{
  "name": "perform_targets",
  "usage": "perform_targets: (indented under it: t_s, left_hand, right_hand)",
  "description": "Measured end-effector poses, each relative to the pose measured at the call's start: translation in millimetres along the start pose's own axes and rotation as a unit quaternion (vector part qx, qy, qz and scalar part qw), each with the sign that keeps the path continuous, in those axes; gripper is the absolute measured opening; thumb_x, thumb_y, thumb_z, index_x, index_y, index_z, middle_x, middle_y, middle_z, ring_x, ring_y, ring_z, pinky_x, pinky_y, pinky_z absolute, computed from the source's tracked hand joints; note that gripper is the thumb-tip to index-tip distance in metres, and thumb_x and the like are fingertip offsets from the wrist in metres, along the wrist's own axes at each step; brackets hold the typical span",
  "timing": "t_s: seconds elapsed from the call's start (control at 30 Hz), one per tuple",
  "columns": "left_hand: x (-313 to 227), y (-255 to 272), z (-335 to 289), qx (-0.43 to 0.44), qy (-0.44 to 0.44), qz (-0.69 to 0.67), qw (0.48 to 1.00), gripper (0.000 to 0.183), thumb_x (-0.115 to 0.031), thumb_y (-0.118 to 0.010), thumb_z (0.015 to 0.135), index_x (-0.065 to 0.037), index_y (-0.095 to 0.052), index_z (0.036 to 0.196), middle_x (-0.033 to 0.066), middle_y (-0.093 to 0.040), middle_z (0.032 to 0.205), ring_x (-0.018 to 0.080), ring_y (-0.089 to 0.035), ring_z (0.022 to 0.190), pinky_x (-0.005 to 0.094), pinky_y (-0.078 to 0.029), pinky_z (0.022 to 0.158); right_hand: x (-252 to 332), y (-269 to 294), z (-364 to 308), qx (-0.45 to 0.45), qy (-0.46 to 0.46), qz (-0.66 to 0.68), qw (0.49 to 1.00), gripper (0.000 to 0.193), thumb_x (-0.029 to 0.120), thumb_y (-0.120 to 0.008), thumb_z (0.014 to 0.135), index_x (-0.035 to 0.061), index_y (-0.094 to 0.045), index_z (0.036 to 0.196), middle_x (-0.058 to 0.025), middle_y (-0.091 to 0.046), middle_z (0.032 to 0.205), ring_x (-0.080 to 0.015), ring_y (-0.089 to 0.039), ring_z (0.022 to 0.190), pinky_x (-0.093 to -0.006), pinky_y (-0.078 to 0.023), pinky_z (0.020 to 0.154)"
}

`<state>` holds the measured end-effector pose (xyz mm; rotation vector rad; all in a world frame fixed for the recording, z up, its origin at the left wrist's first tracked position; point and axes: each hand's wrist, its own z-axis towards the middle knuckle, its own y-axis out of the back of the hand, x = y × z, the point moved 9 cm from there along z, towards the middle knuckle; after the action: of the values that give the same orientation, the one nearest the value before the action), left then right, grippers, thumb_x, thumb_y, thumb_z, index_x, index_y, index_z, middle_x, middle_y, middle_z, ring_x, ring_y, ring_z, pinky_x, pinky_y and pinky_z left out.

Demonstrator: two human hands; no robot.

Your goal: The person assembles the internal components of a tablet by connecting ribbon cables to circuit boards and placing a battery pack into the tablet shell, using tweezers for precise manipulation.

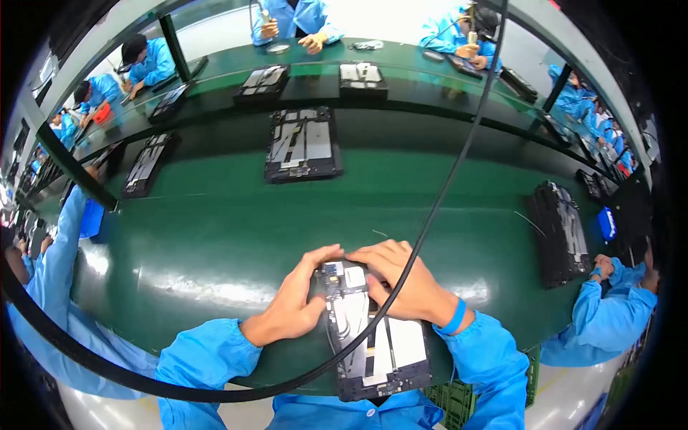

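An opened tablet [407, 342] sits at the near edge of the green worktop [215, 236], its far end between the person's hands. The left hand [292, 302] is half open, wrist angled inward, fingers arched toward the tablet's far left corner and thumb by its left side; whether it grips, one cannot tell. The right hand [401, 278], banded in blue at the wrist, bends inward and holds the tablet, fingers across the far end, thumb on the exposed components.

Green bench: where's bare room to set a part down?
Bare bench left of left hand; also between right hand and stacked tablets. Crowded: opened tablet, both hands at it, black cable crossing the view over it.
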<state>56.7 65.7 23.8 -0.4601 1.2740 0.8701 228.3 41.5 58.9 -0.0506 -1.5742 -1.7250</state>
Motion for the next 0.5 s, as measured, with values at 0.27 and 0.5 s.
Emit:
perform_targets:
  t_s: [0.27, 0.5]
  left_hand:
    - [-18.0, -13.4, 1.2, 0.050, -0.025, 0.127, 0.990, 0.088, 0.007, -0.063, 0.076, -0.001, -0.044, 0.161, 0.0249, -0.047, 0.165, 0.0455, -0.044, 0.154, 0.0532, -0.036, 0.131]
    - [-10.1, -23.0, 8.4, 0.073, 0.016, 0.116, 0.990, 0.087, 0.004, -0.070, 0.083, -0.002, -0.042, 0.164, 0.0213, -0.045, 0.168, 0.0403, -0.040, 0.159, 0.0518, -0.031, 0.133]
  right_hand:
    - [-14.5, 16.5, 0.8, -0.047, -0.017, 0.039, 0.998, 0.031, 0.017, -0.080, 0.091, 0.0076, -0.076, 0.121, -0.0127, -0.065, 0.116, -0.0347, -0.060, 0.108, -0.0459, -0.049, 0.093]
    - [-17.2, 18.8, 5.7, -0.054, 0.014, 0.014, 0.998, 0.015, 0.006, -0.080, 0.087, 0.0068, -0.070, 0.098, -0.0105, -0.065, 0.100, -0.0356, -0.063, 0.101, -0.0449, -0.052, 0.090]
